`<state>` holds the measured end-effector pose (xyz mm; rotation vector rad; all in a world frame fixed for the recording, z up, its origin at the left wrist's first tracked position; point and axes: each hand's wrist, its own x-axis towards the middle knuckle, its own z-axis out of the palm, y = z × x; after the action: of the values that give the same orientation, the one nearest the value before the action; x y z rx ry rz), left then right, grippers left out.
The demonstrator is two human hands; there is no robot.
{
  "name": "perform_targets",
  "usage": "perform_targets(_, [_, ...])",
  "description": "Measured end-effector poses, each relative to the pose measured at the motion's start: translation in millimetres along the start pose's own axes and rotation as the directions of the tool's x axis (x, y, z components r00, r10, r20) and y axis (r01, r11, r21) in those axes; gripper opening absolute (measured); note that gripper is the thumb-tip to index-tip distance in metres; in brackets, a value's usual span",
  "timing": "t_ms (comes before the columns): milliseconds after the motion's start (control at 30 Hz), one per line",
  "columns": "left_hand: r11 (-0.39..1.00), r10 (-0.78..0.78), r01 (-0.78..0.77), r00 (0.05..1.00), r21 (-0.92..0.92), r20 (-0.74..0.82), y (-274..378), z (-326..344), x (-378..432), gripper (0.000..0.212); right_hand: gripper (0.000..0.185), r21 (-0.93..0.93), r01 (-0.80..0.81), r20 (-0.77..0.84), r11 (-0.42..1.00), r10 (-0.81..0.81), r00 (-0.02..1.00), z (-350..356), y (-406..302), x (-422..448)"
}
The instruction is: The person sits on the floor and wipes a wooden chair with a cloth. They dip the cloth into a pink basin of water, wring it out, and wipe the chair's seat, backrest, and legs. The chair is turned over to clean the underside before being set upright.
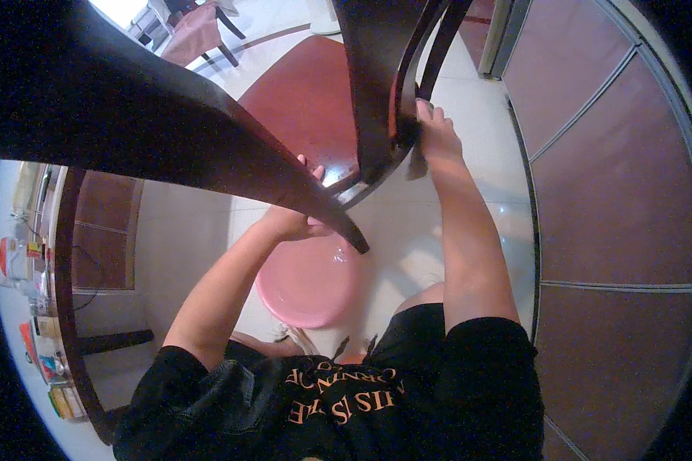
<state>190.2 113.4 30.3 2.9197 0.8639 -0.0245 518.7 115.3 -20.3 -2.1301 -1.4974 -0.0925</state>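
Note:
A dark wooden chair with a red-brown seat stands tilted or turned in front of me, its curved frame close to my head. My left hand is at the near end of the chair, partly hidden behind a dark wooden bar, with fingertips showing on both sides of it. On the chair's right side, my right hand lies against the dark frame, and a greyish cloth hangs beneath it. A pink plastic basin sits on the floor below my left hand.
Brown panelled cabinet doors run along the right. At the left is a dark-edged table or shelf bearing jars and packets. Another chair with a reddish cover stands at the upper left. The floor is pale tile.

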Motion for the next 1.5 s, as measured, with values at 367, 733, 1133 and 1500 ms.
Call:
perform_targets(367, [0.993,0.078,-0.079,0.997,0.083,0.016,-5,0,12,0.088,0.024,0.493,-0.291,0.316,0.820,0.143,0.938,-23,12,3])
perform_targets(733, [0.999,0.021,-0.022,1.000,0.045,0.006,-4,2,14,0.082,0.024,0.220,-0.015,0.059,0.975,0.002,0.998,9,15,17])
perform_targets(1133, [0.995,0.054,-0.056,0.998,0.080,0.033,-1,1,16,0.078,0.015,-0.070,0.058,-0.136,0.996,-0.067,0.988,15,10,21])
perform_targets(1500, [0.997,0.043,-0.044,0.999,0.068,0.016,1,1,14,0.075,0.025,0.402,-0.245,0.005,0.882,0.266,0.964,16,44,21])
